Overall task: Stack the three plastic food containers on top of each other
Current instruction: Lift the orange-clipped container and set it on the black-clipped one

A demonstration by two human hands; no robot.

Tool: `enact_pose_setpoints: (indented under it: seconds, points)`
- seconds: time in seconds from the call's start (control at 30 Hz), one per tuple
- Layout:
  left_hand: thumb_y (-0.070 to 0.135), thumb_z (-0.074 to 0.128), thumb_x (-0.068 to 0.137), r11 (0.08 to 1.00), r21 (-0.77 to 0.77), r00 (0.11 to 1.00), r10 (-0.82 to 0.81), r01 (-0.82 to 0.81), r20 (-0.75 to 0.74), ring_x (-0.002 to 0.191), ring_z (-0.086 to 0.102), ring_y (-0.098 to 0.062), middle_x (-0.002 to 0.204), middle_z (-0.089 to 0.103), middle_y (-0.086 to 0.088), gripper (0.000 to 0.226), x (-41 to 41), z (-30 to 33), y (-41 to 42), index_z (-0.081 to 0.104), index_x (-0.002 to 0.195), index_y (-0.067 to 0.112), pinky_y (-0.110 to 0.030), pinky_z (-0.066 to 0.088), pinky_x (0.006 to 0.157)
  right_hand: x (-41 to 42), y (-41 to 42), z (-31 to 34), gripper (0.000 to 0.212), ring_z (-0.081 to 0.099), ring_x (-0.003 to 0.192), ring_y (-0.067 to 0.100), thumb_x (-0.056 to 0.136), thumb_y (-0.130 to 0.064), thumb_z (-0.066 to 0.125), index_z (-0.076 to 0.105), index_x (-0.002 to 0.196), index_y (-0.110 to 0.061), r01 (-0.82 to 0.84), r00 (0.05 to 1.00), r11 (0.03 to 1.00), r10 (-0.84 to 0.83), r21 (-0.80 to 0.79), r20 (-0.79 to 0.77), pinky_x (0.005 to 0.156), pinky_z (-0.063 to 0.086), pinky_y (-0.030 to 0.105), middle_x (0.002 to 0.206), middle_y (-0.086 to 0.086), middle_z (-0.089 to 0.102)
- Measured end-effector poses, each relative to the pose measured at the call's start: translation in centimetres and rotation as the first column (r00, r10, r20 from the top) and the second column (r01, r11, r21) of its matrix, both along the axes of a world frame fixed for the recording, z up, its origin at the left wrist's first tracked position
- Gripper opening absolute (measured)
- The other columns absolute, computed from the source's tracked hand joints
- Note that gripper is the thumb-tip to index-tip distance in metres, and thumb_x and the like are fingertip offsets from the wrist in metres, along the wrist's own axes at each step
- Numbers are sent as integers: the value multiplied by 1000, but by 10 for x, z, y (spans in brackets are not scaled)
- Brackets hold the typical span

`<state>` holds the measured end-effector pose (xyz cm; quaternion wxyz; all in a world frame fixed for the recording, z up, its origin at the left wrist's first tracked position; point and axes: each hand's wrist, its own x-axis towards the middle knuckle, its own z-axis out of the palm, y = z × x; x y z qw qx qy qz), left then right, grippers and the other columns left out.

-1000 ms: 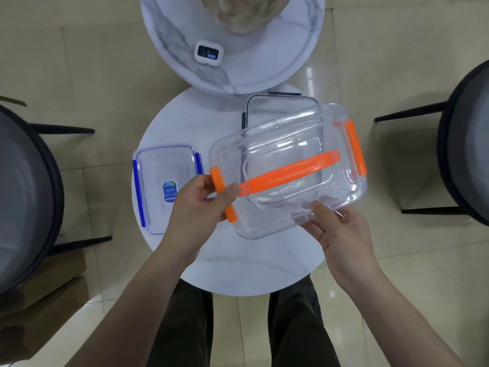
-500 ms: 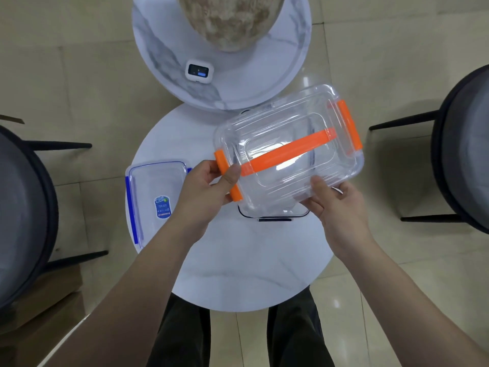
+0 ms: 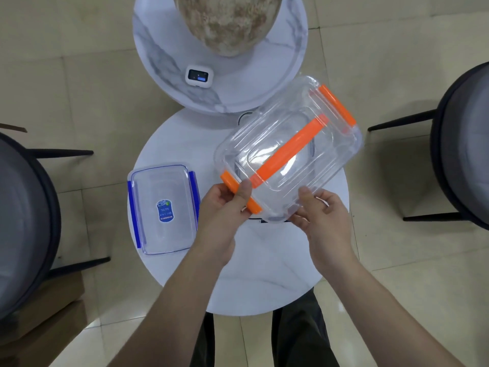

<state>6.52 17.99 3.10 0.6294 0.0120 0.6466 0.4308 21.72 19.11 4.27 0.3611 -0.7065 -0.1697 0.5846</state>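
- Beige floor tiles surround the low round marble table point(image 3: 264, 274) at our knees, with dark chairs on either side; nearest us its white top lies bare, and our forearms reach out over it.
- Our left hand point(image 3: 225, 205) is closed on the near-left end of the orange-handled container point(image 3: 288, 152), thumb pressed over the orange clip point(image 3: 240, 192) and fingers curled beneath.
- Our right hand point(image 3: 320, 215) grips the near long edge, thumb on the lid, fingers under the base; a ring shows on one finger.
- We hold this box above the table, tilted and turned diagonally, its far end highest.
- We judge it light, since it looks empty, and stiff enough to keep its shape, though thin clear walls may flex if squeezed. Smooth plastic is slippery, so the ribbed rim and clip ends are the surest hold; the central orange handle point(image 3: 288, 152) would suit one hand.
- Left of our hands, the blue-clipped container point(image 3: 162, 207) lies flat on the table, well apart from the lifted box, its label facing up. It is shallow and flat-lidded, a fair base or middle layer.
- Beneath the lifted box we glimpse the dark-edged container point(image 3: 262, 221), mostly hidden through the clear plastic; we cannot tell whether the two touch.
- Farther off, a higher marble table point(image 3: 158, 62) carries a small white device point(image 3: 199, 76) and a mottled stone-like vessel point(image 3: 227, 19).
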Motion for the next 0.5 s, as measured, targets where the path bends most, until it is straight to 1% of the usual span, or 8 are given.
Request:
enact_pose_setpoints:
  seconds: [0.07,0.13,0.2,0.23,0.3,0.33,0.43,0.5]
  points:
    - [23,65,92,997,-13,995,83,-82,54,98,74,-23,106,74,-14,32,11,3,-6,59,109,-3,-29,61,82,-5,-9,-1,32,73,74,27,92,-20,69,52,113,-3,-42,999,999,42,-5,20,73,61,38,87,26,69]
    - [23,64,93,991,-30,982,133,-130,131,101,74,-23,113,74,-15,31,22,5,-13,61,113,0,-31,60,87,-7,-15,-3,33,73,71,23,91,-19,69,51,114,-4,-55,998,999,55,-2,43,67,62,33,94,33,67]
    - [22,64,93,994,-39,972,112,-107,206,105,73,-22,117,74,-11,31,28,8,-20,62,120,8,-34,57,94,-6,-17,-4,29,72,66,20,92,-18,69,51,112,-8,-41,996,999,40,13,75,63,61,29,94,33,65]
    - [24,65,92,996,-48,971,82,-73,225,105,73,-21,118,74,-8,35,30,8,-24,62,124,12,-36,55,98,-3,-17,-4,28,71,64,20,92,-18,69,51,112,-10,-50,993,998,48,25,105,63,61,29,93,32,66]
    - [28,69,88,997,-79,978,26,-10,208,104,73,-20,119,74,-5,42,31,8,-28,60,128,16,-40,52,101,2,-15,-3,27,70,63,21,92,-18,69,51,111,-12,-93,983,994,83,50,165,65,62,32,90,29,69]
    - [28,71,87,995,-96,983,31,-13,183,102,74,-21,118,74,-6,43,29,9,-29,61,127,15,-42,53,101,4,-14,-2,26,71,62,21,92,-18,69,52,111,-13,-113,977,992,101,59,188,67,63,35,89,27,71]
    - [23,73,86,979,-135,982,168,-155,91,98,75,-23,113,74,-12,40,18,11,-26,59,118,4,-40,59,91,12,-11,-3,26,70,59,20,91,-18,69,54,112,-12,-140,961,988,120,63,249,70,62,40,89,24,71]
    - [19,75,85,975,-113,981,192,-190,9,96,74,-23,110,73,-15,39,10,11,-24,59,116,3,-35,62,84,18,-11,-4,26,69,58,19,91,-17,70,55,112,-12,-133,961,989,112,66,254,71,61,41,85,21,72]
